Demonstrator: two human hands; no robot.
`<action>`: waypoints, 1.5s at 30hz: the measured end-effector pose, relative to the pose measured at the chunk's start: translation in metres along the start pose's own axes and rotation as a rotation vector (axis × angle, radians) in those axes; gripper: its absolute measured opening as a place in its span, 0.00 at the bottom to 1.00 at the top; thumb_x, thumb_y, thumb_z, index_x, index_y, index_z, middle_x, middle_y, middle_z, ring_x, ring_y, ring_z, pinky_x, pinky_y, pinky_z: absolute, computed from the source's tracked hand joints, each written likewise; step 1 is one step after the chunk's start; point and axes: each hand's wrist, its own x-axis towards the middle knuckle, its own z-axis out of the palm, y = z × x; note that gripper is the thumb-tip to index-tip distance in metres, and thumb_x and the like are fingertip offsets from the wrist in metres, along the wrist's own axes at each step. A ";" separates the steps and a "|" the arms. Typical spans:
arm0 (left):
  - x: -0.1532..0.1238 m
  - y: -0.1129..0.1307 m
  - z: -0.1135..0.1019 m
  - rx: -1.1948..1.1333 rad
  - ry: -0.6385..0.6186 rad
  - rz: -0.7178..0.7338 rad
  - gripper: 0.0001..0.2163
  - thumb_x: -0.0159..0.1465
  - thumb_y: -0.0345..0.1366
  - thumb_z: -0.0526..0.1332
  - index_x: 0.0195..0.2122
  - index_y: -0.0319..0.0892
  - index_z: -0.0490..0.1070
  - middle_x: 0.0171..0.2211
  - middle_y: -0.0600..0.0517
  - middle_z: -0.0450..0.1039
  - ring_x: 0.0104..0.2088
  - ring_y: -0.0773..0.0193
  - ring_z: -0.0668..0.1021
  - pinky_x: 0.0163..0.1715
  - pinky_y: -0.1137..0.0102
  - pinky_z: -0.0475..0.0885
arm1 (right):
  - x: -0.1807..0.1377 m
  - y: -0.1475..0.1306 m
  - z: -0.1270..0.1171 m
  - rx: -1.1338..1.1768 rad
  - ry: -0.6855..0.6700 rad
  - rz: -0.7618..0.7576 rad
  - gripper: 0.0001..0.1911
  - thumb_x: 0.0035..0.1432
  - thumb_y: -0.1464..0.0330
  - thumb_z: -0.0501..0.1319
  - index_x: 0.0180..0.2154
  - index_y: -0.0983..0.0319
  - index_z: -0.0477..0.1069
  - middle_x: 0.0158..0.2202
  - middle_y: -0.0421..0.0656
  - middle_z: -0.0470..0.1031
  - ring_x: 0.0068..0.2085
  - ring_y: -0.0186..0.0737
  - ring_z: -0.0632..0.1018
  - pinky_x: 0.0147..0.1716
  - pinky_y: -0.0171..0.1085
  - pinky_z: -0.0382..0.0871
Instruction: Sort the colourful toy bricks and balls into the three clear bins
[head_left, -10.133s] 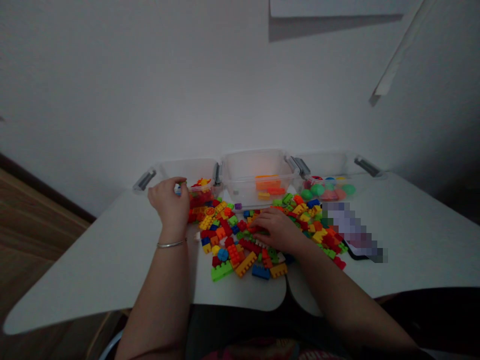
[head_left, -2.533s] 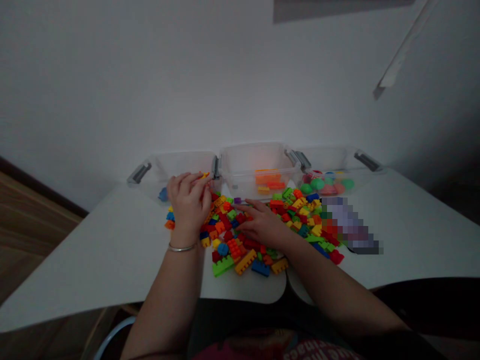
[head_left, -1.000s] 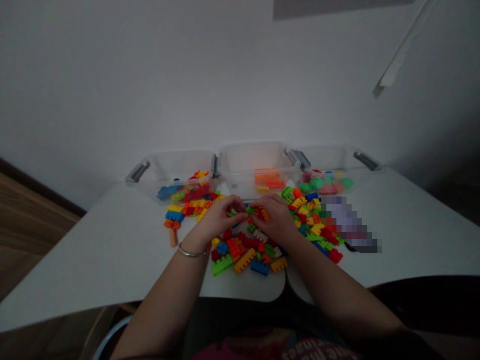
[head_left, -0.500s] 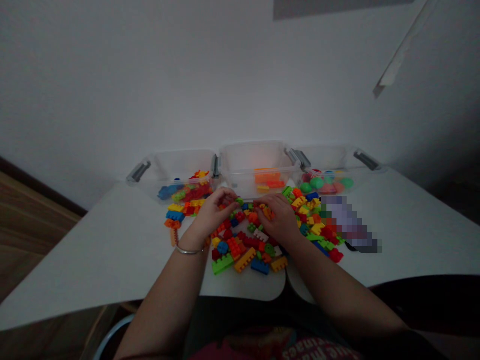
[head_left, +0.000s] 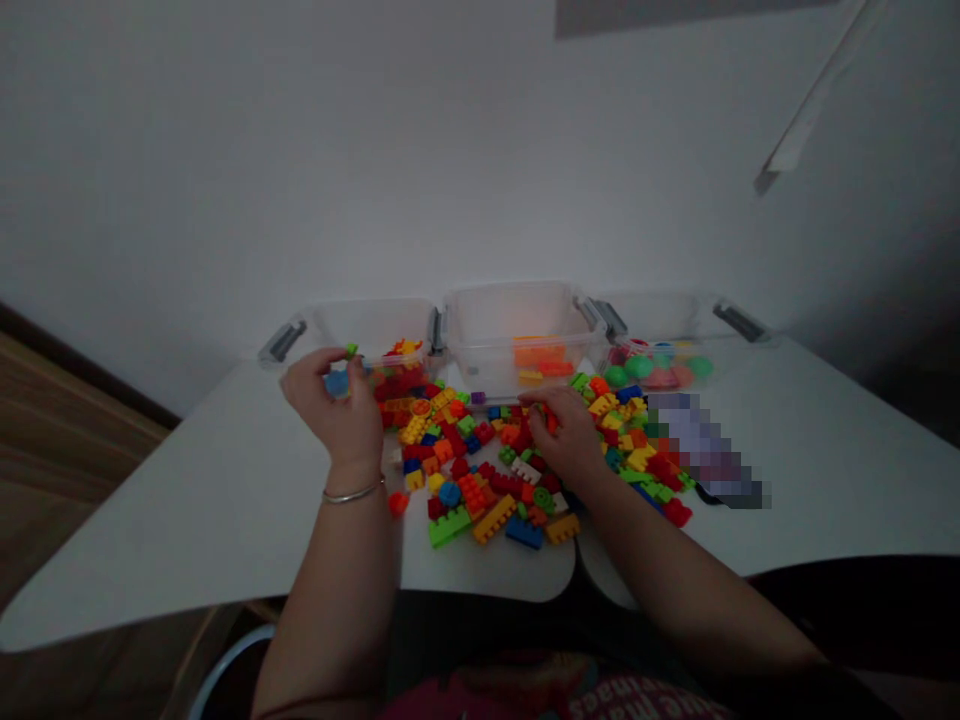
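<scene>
A heap of coloured building bricks (head_left: 495, 460) lies on the white table (head_left: 187, 500). My left hand (head_left: 337, 410), a bangle on its wrist, is lifted in front of the left clear bin (head_left: 360, 335) with its fingers closed on a small green brick (head_left: 350, 350); a blue piece (head_left: 337, 383) shows at the palm. My right hand (head_left: 566, 430) rests on the heap in front of the middle bin (head_left: 517, 330), fingers curled on a red brick (head_left: 546, 418).
The middle bin holds orange bricks (head_left: 541, 358). A right clear bin (head_left: 675, 335) holds green and pink round pieces. A blurred-out flat object (head_left: 705, 455) lies right of the heap. The wall stands just behind the bins. The table's front edge is notched at my body.
My left hand has moved left and up from the middle of the heap to the left bin, carrying small pieces. My right hand stayed on the heap, shifting slightly back.
</scene>
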 end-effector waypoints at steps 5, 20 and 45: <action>0.010 -0.012 0.004 0.137 -0.053 0.082 0.03 0.63 0.34 0.58 0.35 0.45 0.70 0.39 0.47 0.74 0.47 0.53 0.73 0.53 0.51 0.63 | -0.001 0.001 0.001 0.005 -0.031 -0.029 0.11 0.57 0.73 0.54 0.37 0.57 0.75 0.35 0.44 0.78 0.42 0.46 0.76 0.47 0.47 0.69; 0.005 -0.020 0.013 0.149 -0.281 0.091 0.11 0.61 0.28 0.54 0.36 0.44 0.76 0.38 0.45 0.73 0.53 0.49 0.68 0.57 0.50 0.60 | -0.002 0.006 0.003 0.035 -0.121 -0.039 0.10 0.57 0.75 0.55 0.34 0.59 0.75 0.34 0.44 0.78 0.40 0.44 0.76 0.46 0.45 0.69; 0.000 0.006 0.005 -0.241 -1.240 0.213 0.06 0.57 0.41 0.65 0.28 0.45 0.77 0.36 0.50 0.75 0.42 0.57 0.74 0.49 0.58 0.68 | -0.002 0.009 0.006 0.029 -0.200 -0.106 0.09 0.56 0.75 0.58 0.35 0.59 0.75 0.35 0.44 0.78 0.40 0.43 0.76 0.46 0.45 0.69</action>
